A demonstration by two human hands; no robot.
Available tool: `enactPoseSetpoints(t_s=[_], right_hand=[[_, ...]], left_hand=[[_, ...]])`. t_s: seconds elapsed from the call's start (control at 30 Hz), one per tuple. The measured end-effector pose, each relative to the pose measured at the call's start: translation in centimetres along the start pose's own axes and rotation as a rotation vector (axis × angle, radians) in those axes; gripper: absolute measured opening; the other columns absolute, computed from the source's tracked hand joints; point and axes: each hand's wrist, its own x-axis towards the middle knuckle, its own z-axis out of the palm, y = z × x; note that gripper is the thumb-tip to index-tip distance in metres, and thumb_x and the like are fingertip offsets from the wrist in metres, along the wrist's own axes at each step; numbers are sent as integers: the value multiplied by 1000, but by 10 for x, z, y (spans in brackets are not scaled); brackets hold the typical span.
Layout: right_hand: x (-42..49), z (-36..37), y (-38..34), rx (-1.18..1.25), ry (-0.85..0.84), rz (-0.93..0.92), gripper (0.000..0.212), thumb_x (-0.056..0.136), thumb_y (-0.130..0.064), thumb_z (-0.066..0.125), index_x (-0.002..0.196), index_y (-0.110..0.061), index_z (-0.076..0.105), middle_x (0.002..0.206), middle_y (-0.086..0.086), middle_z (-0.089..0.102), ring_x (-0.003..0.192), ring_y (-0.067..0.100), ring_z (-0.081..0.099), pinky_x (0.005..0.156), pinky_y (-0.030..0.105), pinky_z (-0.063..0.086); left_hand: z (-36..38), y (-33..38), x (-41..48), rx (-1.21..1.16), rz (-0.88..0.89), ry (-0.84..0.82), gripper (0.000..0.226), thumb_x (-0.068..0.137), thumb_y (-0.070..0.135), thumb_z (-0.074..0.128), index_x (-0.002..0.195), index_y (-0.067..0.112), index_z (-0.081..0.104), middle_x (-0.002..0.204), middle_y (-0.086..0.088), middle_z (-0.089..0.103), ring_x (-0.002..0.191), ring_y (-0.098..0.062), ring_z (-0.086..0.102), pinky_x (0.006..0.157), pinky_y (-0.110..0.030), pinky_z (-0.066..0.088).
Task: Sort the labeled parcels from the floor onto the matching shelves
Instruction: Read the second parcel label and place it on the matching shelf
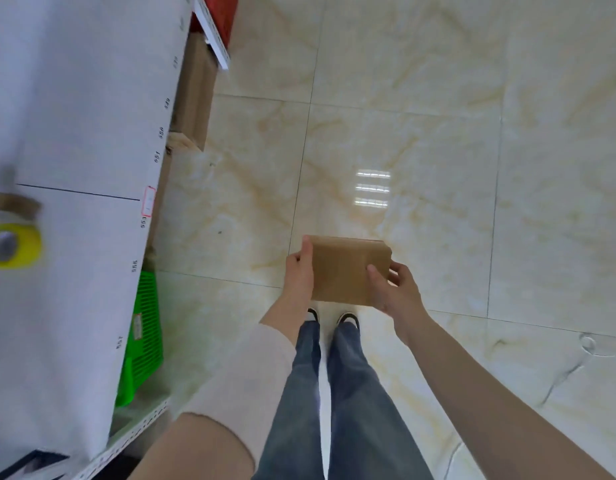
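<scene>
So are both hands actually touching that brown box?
Touching. The head view shows the left hand gripping the brown box at its left edge and the right hand clasping its right corner, thumb on top.

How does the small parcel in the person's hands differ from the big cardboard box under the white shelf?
The small parcel is held off the floor between the left hand and right hand; the big cardboard box rests low, beside the shelf. The parcel shows fully; the box is partly hidden by the shelf. The parcel looks smaller. Both are plain brown cardboard.

Head-worn view, steeply down, floorward.
</scene>
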Motion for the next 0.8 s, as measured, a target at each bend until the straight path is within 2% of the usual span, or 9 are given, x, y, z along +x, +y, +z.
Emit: enactPoseSetpoints(t_s=[0.07, 0.13, 0.27, 0.33, 0.43, 0.57, 0.63, 0.7, 0.8], right_hand=[[-41, -6, -27, -3, 9, -110, 55, 86, -31, 64, 135, -19, 42, 128, -2, 53, 116, 19, 54, 90, 31, 46], [-71, -11, -46, 27, 36, -217, 55, 84, -30, 66, 134, -22, 43, 130, -3, 53, 121, 18, 53, 94, 31, 45], [-110, -19, -72, 139, 54, -311, 52, 85, -34, 64, 132, -21, 44, 136, -2, 51, 126, 17, 50, 105, 42, 44], [-122, -23, -86, 252, 12, -262, 50, 88, -43, 56, 130, -19, 45, 136, -2, 49, 125, 16, 49, 101, 43, 46], [-131, -31, -104, 400, -72, -189, 52, 87, -51, 52, 126, -17, 48, 128, 0, 54, 117, 20, 55, 86, 38, 50], [-137, -40, -115, 393, -199, -175, 56, 85, -42, 59, 136, -21, 48, 115, 0, 58, 92, 16, 61, 70, 32, 51], [-139, -39, -119, 371, -170, -211, 57, 84, -36, 62, 137, -22, 46, 122, 2, 58, 97, 18, 60, 73, 33, 52], [-140, -35, -120, 335, -45, -319, 62, 83, -29, 65, 140, -26, 40, 140, 3, 49, 115, 21, 54, 88, 37, 50], [-148, -25, -116, 68, 124, -649, 79, 76, -22, 73, 143, -26, 32, 142, -2, 32, 127, 11, 41, 103, 31, 41]], left_hand=[[-9, 20, -44, -75, 78, 4, 62, 91, 61, 32, 131, 14, 37, 117, -2, 49, 104, -18, 49, 101, -39, 42], [-13, 35, -78, -146, 183, -1, 48, 91, 57, 41, 119, 17, 41, 103, 5, 51, 92, -9, 50, 87, -31, 42], [-19, 58, -112, -222, 342, -11, 32, 90, 44, 51, 104, 15, 47, 92, 8, 50, 80, -3, 47, 67, -21, 35], [-23, 66, -121, -266, 426, -36, 22, 92, 34, 53, 99, 14, 48, 91, 7, 49, 85, -10, 47, 69, -20, 35], [-31, 68, -128, -314, 549, -118, 16, 91, 30, 54, 98, 17, 50, 95, 7, 51, 95, -14, 46, 84, -25, 36], [-37, 77, -133, -335, 594, -197, 16, 75, 35, 53, 86, 23, 52, 95, 5, 53, 93, -14, 46, 85, -30, 34], [-39, 81, -135, -303, 581, -216, 10, 82, 31, 53, 85, 22, 52, 95, 4, 53, 93, -14, 46, 91, -36, 38], [-38, 84, -136, -239, 537, -232, 12, 93, 29, 50, 96, 18, 53, 107, 0, 53, 99, -14, 50, 98, -40, 42], [-33, 85, -133, -271, 405, -366, 55, 86, 52, 56, 125, 13, 46, 129, 0, 52, 118, -18, 52, 95, -42, 50]])
